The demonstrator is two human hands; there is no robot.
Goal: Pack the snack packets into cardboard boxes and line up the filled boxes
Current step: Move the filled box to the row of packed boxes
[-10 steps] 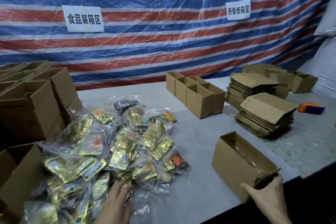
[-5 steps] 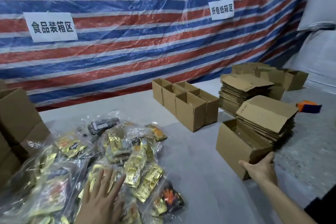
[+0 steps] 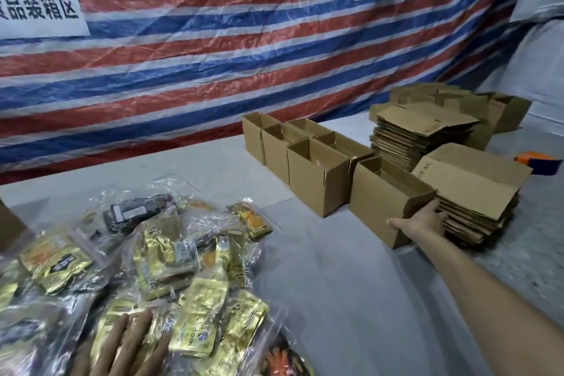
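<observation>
Cardboard box (image 3: pixel 377 207): sitting open on the counter (image 3: pixel 335 278), right hand (image 3: pixel 424 220) gripping its near end; left hand (image 3: pixel 131 345) lying flat, fingers straight, on the snack packets (image 3: pixel 171 253).

The grey table (image 3: pixel 335 284) bears heaped snack packets (image 3: pixel 171 253), open cardboard boxes (image 3: pixel 317 183) and stacked flattened cartons (image 3: pixel 476 189).

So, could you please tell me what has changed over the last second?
The right hand, holding the open box by its near end throughout, has moved it away from the person to the end of the row of boxes, beside a stack of flat cartons. The left hand stays flat on the snack packets; the row and stacks have not moved.
</observation>
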